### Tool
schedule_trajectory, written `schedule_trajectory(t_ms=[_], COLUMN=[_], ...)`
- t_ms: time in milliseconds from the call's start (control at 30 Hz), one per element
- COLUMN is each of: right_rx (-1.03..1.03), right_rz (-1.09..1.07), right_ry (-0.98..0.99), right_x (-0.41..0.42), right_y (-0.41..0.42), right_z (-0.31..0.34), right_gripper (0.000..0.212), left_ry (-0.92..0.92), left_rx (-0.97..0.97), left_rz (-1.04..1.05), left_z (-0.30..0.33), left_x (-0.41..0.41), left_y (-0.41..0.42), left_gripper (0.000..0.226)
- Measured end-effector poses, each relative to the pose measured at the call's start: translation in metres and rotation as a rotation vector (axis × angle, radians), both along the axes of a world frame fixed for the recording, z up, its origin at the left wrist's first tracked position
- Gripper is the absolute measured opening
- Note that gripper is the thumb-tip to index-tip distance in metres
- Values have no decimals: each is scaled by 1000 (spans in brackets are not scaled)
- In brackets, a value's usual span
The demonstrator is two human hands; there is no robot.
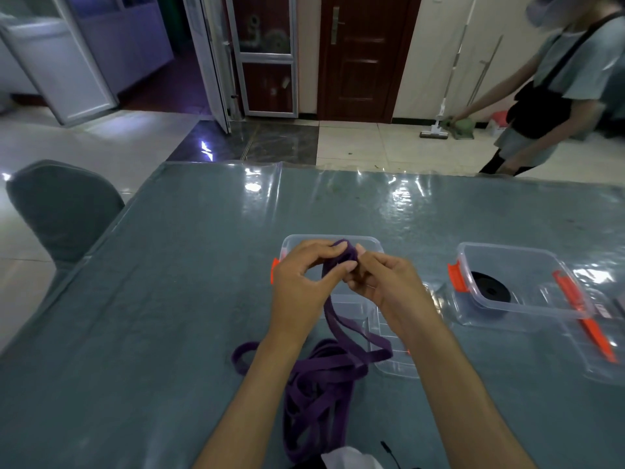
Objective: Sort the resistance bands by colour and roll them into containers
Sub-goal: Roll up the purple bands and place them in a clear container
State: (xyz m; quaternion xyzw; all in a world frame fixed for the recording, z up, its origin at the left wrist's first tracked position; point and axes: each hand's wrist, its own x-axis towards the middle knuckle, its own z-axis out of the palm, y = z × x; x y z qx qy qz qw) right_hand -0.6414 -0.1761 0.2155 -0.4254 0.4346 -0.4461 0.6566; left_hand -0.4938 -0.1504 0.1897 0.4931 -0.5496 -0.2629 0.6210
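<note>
At frame centre I note the left hand (301, 282) and right hand (378, 282) both pinching the purple band (338, 319), a small coil between the fingertips, its tail trailing to a loose heap at lower centre. Behind them stands a clear container (338, 239); another at right (527, 292) holds a black roll (490, 287). The table (169, 299) carries glossy plastic over teal cloth. A grey chair (61, 208) stands at left, a brown door (362, 55) at top, pale floor tiles beyond.

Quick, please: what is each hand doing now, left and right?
Left hand: pinches the purple resistance band.
Right hand: grips the same band's rolled end.
</note>
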Motion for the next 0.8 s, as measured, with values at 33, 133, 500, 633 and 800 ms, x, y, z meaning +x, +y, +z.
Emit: schedule_trajectory(t_ms=[33,133,500,633,800], right_rx=[7,-26,-399,-371,-361], right_rz=[-2,-26,-62,-33,-12], right_ry=[15,100,85,18,-34], right_x=[0,0,-1,-4,-5], right_y=[1,0,-1,-2,1], right_z=[-1,-2,23,28,28], right_gripper=[30,29,13,15,12], left_ry=[-7,3,366,319,308], left_rx=[-2,-20,64,122,97], left_rz=[-1,-7,-86,-205,-246], left_z=[0,2,18,19,30], left_x=[0,1,-2,0,4], left_y=[0,0,-1,1,1], left_gripper=[27,27,30,33,31])
